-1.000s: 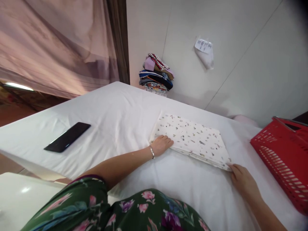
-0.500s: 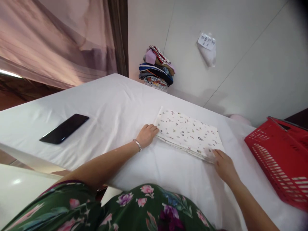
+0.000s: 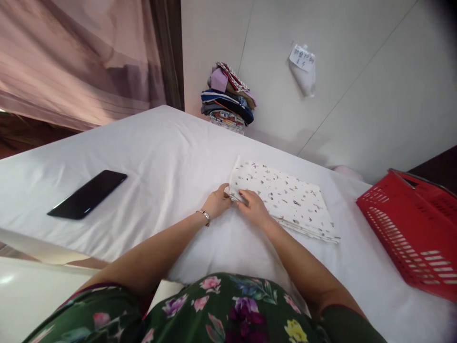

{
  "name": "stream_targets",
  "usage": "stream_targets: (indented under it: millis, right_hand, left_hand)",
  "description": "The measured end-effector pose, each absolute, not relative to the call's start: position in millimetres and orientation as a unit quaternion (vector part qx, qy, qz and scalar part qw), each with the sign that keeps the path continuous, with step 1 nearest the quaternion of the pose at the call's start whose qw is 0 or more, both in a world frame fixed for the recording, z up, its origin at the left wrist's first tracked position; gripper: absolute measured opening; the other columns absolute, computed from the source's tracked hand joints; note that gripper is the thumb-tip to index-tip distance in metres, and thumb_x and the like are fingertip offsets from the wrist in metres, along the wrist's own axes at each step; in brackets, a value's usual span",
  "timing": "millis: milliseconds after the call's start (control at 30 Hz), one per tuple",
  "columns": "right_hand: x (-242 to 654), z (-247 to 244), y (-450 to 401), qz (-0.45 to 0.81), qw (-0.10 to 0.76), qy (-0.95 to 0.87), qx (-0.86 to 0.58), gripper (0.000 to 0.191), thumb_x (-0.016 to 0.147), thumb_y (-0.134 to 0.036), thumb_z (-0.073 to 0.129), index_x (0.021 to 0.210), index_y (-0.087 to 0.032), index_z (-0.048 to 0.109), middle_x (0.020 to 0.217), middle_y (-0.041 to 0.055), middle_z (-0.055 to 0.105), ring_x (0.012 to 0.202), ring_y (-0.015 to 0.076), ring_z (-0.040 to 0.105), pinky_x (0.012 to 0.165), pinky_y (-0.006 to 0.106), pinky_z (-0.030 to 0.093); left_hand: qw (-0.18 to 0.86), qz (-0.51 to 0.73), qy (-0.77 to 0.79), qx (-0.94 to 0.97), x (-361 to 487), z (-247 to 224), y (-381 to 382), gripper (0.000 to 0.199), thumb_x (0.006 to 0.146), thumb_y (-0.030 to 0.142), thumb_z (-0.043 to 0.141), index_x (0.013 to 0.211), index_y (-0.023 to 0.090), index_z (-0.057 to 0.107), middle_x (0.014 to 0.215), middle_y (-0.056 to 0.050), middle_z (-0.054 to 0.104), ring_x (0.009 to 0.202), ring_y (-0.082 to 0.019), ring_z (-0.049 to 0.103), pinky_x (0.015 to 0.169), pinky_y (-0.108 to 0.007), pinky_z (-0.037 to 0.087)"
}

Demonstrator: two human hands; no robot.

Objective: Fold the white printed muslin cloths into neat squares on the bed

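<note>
A folded white cloth (image 3: 285,195) with a small scattered print lies flat on the white-covered table, its layers showing along the near edge. My left hand (image 3: 218,202) pinches its near left corner, fingers closed on the fabric. Right beside it, my right hand (image 3: 253,205) grips the same edge, with the thumb and fingertips on the cloth. That corner is slightly lifted and bunched between the two hands. The cloth's right end lies loose.
A black phone-like slab (image 3: 89,194) lies on the white sheet (image 3: 160,157) to the left. A red plastic basket (image 3: 410,233) stands at the right. Beyond the far edge is a stack of folded clothes (image 3: 228,100). A paper note (image 3: 303,69) hangs on the pale surface behind.
My right hand has left the cloth's near right corner and moved left to the near left corner, next to my left hand. The left hand stays at that corner.
</note>
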State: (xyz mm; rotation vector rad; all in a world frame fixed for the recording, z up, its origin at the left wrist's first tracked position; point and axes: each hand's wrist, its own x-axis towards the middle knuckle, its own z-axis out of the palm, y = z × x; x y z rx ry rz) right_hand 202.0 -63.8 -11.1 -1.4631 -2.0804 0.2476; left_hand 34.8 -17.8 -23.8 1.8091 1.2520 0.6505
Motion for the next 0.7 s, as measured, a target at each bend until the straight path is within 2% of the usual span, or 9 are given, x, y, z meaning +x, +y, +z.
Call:
stream_targets:
  millis: [67,167,300,433,533,633,700]
  right_hand:
    - [195.7,-13.4,-58.1,0.102,0.293,-0.769,-0.559,0.034,0.083,-0.034,0.052,0.113,-0.019,0.056,0.102,0.0086,0.062,0.093,0.0211,0.056,0.084,0.035,0.044]
    - [189.2,-16.3,-54.7,0.105,0.307,-0.749,-0.578,0.035,0.084,-0.035,0.050,0.115,-0.020,0.056,0.102,0.0088,0.062,0.094,0.0211,0.055,0.085,0.035,0.044]
    - [183.3,-16.2,-56.1,0.104,0.324,-0.731,-0.592,0.035,0.084,-0.034,0.049,0.114,-0.019,0.056,0.102,0.0080,0.061,0.096,0.0202,0.054,0.086,0.033,0.041]
    - [181.8,-16.0,-58.4,0.150,0.377,-0.695,-0.594,0.028,0.089,-0.033,0.039,0.098,-0.019,0.061,0.083,0.0028,0.061,0.077,0.0151,0.054,0.072,0.026,0.041]
    - [181.9,-19.5,-58.2,0.194,0.418,-0.651,-0.603,0.031,0.089,-0.037,0.037,0.078,-0.019,0.059,0.065,-0.0019,0.052,0.060,0.0120,0.046,0.058,0.023,0.036]
    - [183.0,-21.1,-58.8,0.204,0.445,-0.621,-0.612,0.034,0.088,-0.040,0.037,0.068,-0.018,0.053,0.057,-0.0039,0.042,0.054,0.0108,0.038,0.053,0.022,0.031]
    - [184.9,-18.7,-61.0,0.183,0.453,-0.620,-0.614,0.033,0.090,-0.038,0.035,0.071,-0.018,0.054,0.058,-0.0035,0.044,0.055,0.0110,0.038,0.054,0.023,0.032]
  left_hand:
    - [0.503,0.277,0.481,0.663,37.7,-26.8,-16.9,0.057,0.075,0.009,0.046,0.130,0.018,0.033,0.087,-0.003,0.067,0.063,-0.012,0.063,0.059,-0.024,0.051]
    - [0.615,0.319,0.445,0.567,40.4,-26.6,-17.1,0.061,0.073,0.005,0.046,0.131,0.017,0.031,0.079,-0.001,0.066,0.063,-0.011,0.062,0.061,-0.025,0.054]
    - [0.691,0.355,0.427,0.462,39.5,-17.1,-21.1,0.068,0.070,0.008,0.055,0.133,0.013,0.028,0.073,0.001,0.063,0.063,-0.012,0.061,0.067,-0.030,0.055]
    - [0.709,0.355,0.443,0.419,39.6,-11.8,-23.2,0.076,0.071,0.016,0.063,0.136,0.011,0.024,0.073,0.000,0.061,0.065,-0.013,0.062,0.065,-0.030,0.055]
    - [0.698,0.351,0.463,0.418,42.9,-17.2,-21.4,0.075,0.071,0.020,0.066,0.135,0.011,0.027,0.072,0.001,0.060,0.060,-0.012,0.060,0.061,-0.029,0.055]
    - [0.672,0.352,0.477,0.444,45.8,-24.9,-18.1,0.071,0.069,0.012,0.064,0.132,0.012,0.032,0.064,0.005,0.055,0.057,-0.010,0.058,0.060,-0.027,0.055]
    - [0.648,0.350,0.484,0.472,44.9,-27.3,-15.9,0.069,0.066,0.004,0.061,0.130,0.011,0.036,0.059,0.007,0.051,0.056,-0.010,0.056,0.058,-0.026,0.055]
